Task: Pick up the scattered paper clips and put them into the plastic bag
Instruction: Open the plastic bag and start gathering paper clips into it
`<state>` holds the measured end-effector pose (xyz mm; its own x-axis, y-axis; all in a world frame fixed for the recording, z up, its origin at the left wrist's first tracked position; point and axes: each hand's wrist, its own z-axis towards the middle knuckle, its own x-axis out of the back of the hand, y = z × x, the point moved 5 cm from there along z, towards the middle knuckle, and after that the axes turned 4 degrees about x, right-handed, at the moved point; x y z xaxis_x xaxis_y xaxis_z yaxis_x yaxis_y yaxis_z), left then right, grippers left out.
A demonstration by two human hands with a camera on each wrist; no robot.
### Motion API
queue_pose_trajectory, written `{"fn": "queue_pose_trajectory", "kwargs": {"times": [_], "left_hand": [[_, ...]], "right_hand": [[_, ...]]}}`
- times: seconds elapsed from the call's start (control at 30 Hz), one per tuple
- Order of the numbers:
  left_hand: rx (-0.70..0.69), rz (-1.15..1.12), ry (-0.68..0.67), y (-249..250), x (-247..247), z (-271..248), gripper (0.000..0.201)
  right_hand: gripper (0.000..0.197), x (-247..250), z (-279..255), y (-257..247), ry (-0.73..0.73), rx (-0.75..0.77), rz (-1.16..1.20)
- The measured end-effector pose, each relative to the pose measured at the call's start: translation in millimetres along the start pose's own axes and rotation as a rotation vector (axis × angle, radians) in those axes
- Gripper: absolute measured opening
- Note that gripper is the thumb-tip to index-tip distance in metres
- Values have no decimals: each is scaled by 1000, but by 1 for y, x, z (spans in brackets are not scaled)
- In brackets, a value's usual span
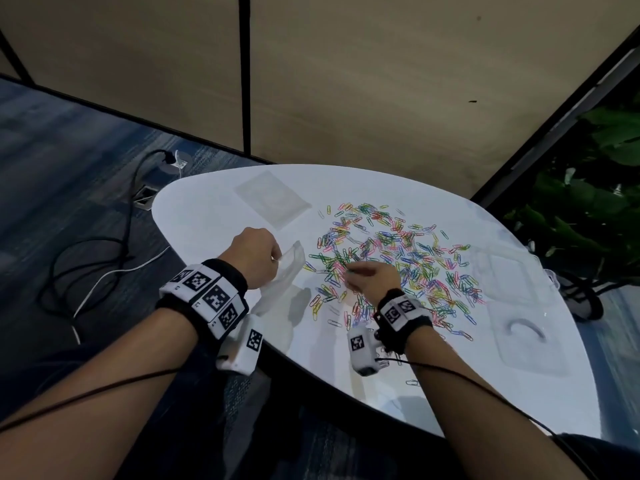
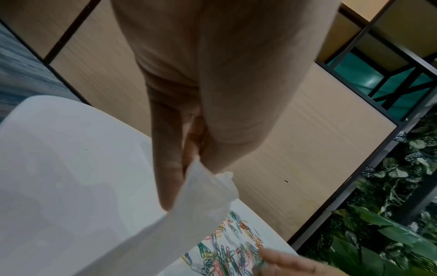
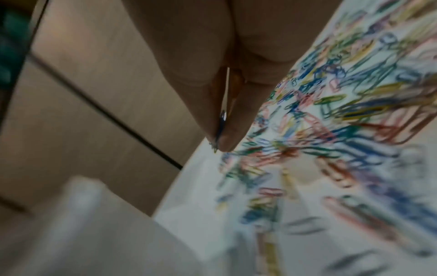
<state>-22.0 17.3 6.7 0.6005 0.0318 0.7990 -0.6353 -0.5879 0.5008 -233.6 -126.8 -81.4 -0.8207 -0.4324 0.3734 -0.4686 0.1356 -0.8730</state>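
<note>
- My left hand (image 1: pixel 254 256) pinches the top edge of the plastic bag (image 1: pixel 289 268), which hangs just left of the paper clips (image 1: pixel 398 258) and reaches down to the white counter (image 1: pixel 207 216).
- My right hand (image 1: pixel 372 278) is over the near-left part of the paper clips, fingertips (image 3: pixel 227 138) pressed together on a few clips.
- I see a second clear bag (image 1: pixel 272 199) lying flat beyond the clips, to their left.
</note>
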Motion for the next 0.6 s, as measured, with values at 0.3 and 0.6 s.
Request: {"fn": "queue_pose_trajectory", "kwargs": {"times": [0.3,0.6], "left_hand": [[-16,-107,-7,27,-8,-10,23],[-162,-80,52,30,-9,-12,27]], "right_hand": [[20,-35,-58,-70,-231,-62,619],[26,-75,-59,-68,-162,-45,227]]}}
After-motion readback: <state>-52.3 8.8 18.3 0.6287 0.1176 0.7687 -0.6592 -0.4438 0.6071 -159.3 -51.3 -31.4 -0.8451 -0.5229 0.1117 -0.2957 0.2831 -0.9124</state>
